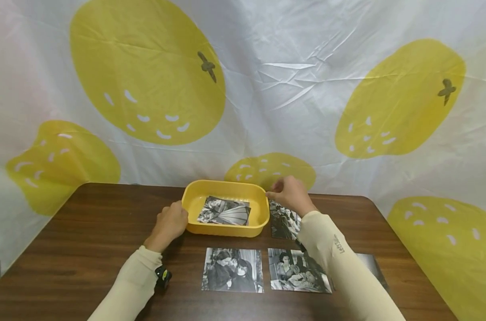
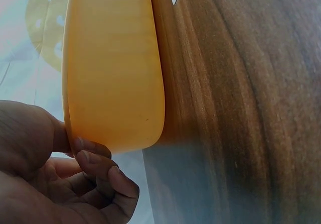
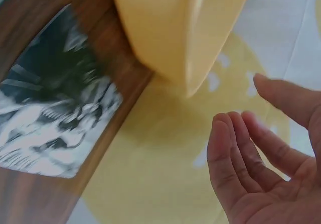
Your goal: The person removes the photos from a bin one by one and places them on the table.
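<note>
1. I see my left hand point(image 2: 45, 179) with curled fingers point(image 2: 95, 161) touching the yellow tub point(image 2: 113, 68) at its end wall.
2. The tub sits on the brown wooden table point(image 2: 251, 108).

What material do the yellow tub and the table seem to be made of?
The tub looks like moulded plastic: smooth, even yellow, rounded rim, slightly see-through wall in the left wrist view. The table looks like dark wood or a wood-look laminate: streaky grain with a soft sheen; I cannot tell which.
</note>
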`<state>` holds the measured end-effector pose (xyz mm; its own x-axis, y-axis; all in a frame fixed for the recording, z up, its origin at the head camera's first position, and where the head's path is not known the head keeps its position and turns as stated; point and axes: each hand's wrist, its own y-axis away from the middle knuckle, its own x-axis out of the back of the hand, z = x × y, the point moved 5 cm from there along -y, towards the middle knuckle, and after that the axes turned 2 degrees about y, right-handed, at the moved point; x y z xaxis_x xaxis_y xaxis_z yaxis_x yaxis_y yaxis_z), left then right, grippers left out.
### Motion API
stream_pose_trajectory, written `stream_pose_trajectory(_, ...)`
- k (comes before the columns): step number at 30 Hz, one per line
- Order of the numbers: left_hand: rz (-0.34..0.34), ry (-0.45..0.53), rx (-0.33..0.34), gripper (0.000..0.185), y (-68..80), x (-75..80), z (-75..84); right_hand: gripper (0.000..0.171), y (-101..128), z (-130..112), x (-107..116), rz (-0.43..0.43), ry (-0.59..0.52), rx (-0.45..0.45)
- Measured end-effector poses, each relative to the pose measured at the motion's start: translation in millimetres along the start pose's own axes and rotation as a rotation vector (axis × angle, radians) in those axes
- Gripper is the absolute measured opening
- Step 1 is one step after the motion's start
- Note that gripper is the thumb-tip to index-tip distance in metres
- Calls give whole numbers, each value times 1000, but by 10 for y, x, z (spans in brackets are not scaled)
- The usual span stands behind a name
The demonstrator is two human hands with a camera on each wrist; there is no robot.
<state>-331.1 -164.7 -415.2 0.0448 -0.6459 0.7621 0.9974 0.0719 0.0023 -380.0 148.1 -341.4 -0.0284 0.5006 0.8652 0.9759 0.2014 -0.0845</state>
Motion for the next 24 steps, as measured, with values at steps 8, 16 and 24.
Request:
stream_pose_trajectory(8,9,-15,-7,25,17,23,7,42,-157,-420,-394,-144,103,133)
stream_pose_trajectory(16,10,-26,-21,26,23,6,12,57,-250,-496,-825,-265,189,157)
stream_pose_trajectory(24,-13,-7,2,27,27,-22,10,51,-272,-393,-1097,-284,265,143)
